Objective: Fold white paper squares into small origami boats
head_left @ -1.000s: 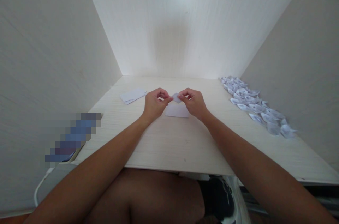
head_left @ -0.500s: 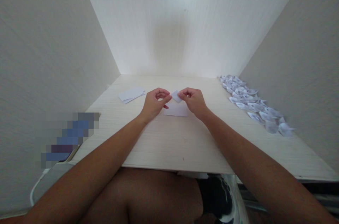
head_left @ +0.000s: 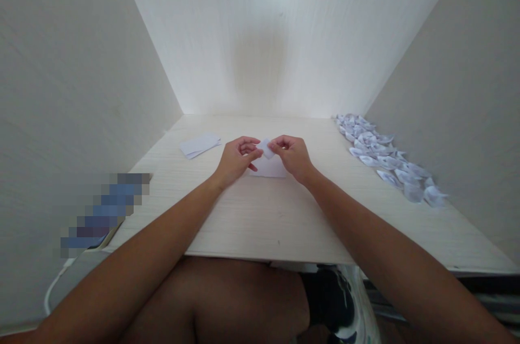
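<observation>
A slip (head_left: 266, 148) is pinched by the right hand (head_left: 294, 156), over a sheet (head_left: 267, 169) on the desk (head_left: 260, 214). The left hand (head_left: 235, 161) is noted beside the slip, fingers spread; contact cannot be confirmed.

Both bare hands, the left hand (head_left: 240, 155) and the right hand (head_left: 291, 155), block the middle of the pale wood-grain desktop (head_left: 260, 219), with a small white paper piece (head_left: 266, 148) between them. A hand could pass behind them, before the tall white back panel (head_left: 260, 35), or on the right, short of the long heap of folded white papers (head_left: 385, 157). Flat white paper slips (head_left: 199, 145) lie just beside the left hand
</observation>
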Tool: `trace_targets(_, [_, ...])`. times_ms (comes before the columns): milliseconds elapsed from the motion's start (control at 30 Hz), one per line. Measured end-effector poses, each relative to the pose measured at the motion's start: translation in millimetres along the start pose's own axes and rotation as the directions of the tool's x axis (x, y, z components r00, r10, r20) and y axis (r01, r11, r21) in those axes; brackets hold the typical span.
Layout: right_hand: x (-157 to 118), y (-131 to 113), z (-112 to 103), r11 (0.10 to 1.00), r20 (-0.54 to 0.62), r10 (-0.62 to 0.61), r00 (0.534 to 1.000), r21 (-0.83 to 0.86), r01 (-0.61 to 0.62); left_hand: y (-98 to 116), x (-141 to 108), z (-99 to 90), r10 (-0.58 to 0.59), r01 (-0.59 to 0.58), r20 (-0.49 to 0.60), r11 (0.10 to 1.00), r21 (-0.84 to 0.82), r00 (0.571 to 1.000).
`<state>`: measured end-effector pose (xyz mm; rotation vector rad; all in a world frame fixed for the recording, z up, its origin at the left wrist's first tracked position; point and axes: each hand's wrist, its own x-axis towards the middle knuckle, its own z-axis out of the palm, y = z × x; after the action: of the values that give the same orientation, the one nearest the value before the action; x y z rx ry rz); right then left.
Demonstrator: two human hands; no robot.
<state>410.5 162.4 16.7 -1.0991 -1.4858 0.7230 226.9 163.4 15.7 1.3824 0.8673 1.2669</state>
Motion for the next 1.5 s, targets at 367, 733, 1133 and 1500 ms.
trace_targets(367, [-3, -1, 3, 0.999, -0.014, 0.018, 1.0, -0.037, -0.018, -2, -1, 0.2, -0.024, 0.024, 0.008, 0.999, 0.03, 1.0])
trace_targets(733, [-5, -2, 9, 0.998, -0.056, 0.058, 0.997, 0.004, -0.058, -9, 1, -0.4, -0.025, 0.025, -0.006, 0.994, 0.102, 1.0])
trace_targets(1133, [-7, -4, 10, 0.997, -0.053, 0.078, 0.996, 0.029, -0.076, -8, 0, 0.0, -0.034, 0.033, 0.004, 0.99, 0.14, 0.999])
trace_targets(1500, [-6, 0, 12, 0.995, -0.074, 0.091, 0.993, 0.055, -0.087, -12, 3, -1.8, -0.027, 0.022, 0.024, 0.985, 0.168, 0.999])
